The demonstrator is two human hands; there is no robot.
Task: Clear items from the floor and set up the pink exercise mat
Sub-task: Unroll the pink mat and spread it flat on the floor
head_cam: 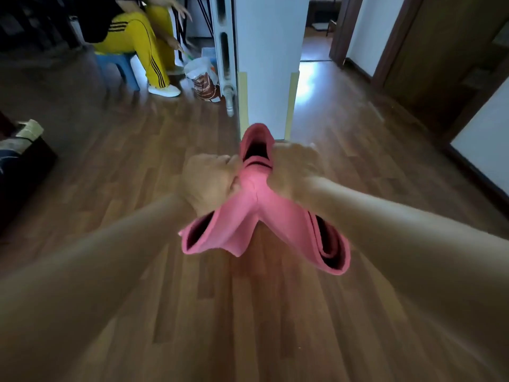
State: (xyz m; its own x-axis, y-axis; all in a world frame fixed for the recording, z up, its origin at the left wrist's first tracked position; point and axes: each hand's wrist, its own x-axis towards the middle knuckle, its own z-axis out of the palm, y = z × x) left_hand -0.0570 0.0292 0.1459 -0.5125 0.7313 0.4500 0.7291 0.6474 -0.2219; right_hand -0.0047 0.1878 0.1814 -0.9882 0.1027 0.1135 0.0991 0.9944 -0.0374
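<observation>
The pink exercise mat [256, 216] is folded into a thick bundle and held in the air above the wooden floor [248, 312], at the middle of the head view. My left hand [208, 180] grips its left side and my right hand [296, 168] grips its right side, both closed tightly on the fold. The mat's loose layered ends hang down below my wrists, and one end sticks up between my hands. The picture is blurred by motion.
A white wall end [271, 64] with a radiator [225, 51] stands just ahead. A person in yellow trousers [137, 45] sits on a blue stool [121, 67] at the far left, beside a plastic bag [202, 78]. A dark box [24, 161] is at left. Doorways open at right.
</observation>
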